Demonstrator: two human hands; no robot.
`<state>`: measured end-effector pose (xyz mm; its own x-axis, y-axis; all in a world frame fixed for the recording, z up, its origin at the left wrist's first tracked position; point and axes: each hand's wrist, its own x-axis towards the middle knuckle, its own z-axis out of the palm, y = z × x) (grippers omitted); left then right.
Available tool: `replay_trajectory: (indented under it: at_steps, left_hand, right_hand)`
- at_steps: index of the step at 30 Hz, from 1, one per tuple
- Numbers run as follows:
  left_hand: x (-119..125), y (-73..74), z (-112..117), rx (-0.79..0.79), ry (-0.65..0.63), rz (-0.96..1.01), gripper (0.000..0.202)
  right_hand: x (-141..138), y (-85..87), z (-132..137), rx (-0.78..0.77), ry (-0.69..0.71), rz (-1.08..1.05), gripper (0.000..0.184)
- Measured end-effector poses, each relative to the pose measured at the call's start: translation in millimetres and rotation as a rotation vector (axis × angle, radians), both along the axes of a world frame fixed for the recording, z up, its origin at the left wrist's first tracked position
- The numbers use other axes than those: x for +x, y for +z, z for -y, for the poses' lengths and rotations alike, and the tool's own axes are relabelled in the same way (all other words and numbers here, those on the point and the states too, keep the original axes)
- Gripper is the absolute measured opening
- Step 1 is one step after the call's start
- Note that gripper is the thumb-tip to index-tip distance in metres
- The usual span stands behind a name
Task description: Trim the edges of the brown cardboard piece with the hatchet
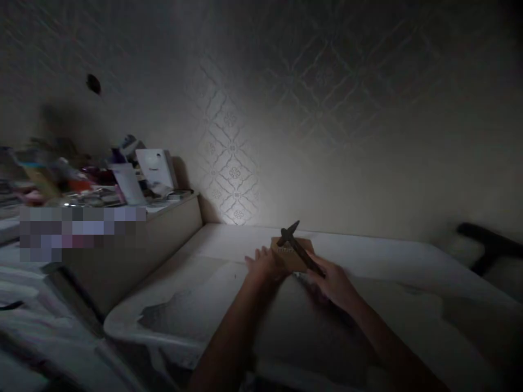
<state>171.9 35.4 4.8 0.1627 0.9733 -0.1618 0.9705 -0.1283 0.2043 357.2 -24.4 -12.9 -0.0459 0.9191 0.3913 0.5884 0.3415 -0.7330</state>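
A dark hammer (300, 251) is in my right hand (333, 280), the fingers closed round its handle. Its head lies over the upper left part of a tan-brown block (300, 265), which looks like wood; I cannot tell whether the two touch. Along the block's face, just below the hammer head, runs a short row of small marks, too small to make out. At the block's left edge is my left hand (263, 265), its outer fingers spread on the table side and its inner side against the block. The left thumb is hidden.
The white table (229, 239) has worn grey patches and stands against a patterned wall (327, 163). On the left, a higher cabinet (163, 239) carries a white box (157, 169), a pale cup (128, 184) and blurred clutter. A black armrest-like part (490, 245) juts in at right.
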Motion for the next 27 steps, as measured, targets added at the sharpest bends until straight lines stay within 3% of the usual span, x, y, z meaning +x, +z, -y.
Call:
replay_trajectory:
  at_steps: [27]
  left_hand:
    - [-0.5,0.3,0.4,-0.005,-0.01,-0.011,0.092]
  right_hand:
    - [0.2,-0.8,-0.2,0.017,0.014,-0.043,0.048]
